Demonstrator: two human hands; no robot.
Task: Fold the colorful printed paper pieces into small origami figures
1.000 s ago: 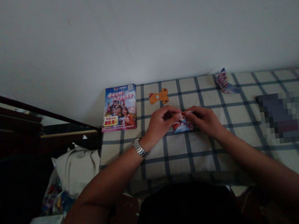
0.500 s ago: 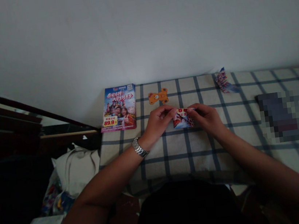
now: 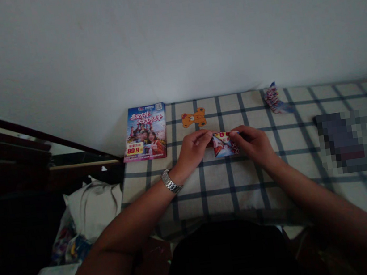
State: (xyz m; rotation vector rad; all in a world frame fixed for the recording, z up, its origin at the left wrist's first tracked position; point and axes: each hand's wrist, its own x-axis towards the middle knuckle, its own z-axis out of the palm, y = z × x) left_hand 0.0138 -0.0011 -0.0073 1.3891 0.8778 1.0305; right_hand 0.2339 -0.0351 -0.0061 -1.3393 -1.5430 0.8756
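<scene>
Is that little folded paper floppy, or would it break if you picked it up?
Probably light and bendy: the folded paper looks like thin printed sheet, pinched by fingertips of the left hand and right hand. Its folds likely stiffen it a bit. Being flat-sided, it shouldn't roll on the checked tablecloth.

A checked cloth [image 3: 276, 175] is spread beneath the left hand [image 3: 192, 149] and the right hand [image 3: 254, 144]. A colourful leaflet [image 3: 144, 132] is laid flat to the left of the left hand, and an orange bear cut-out [image 3: 194, 118] is set just beyond it. A small printed paper shape [image 3: 275, 99] is seen beyond the right hand, and a dark blurred patch [image 3: 344, 141] well to its right. A pale bundle [image 3: 93, 206] is seen low on the left.
</scene>
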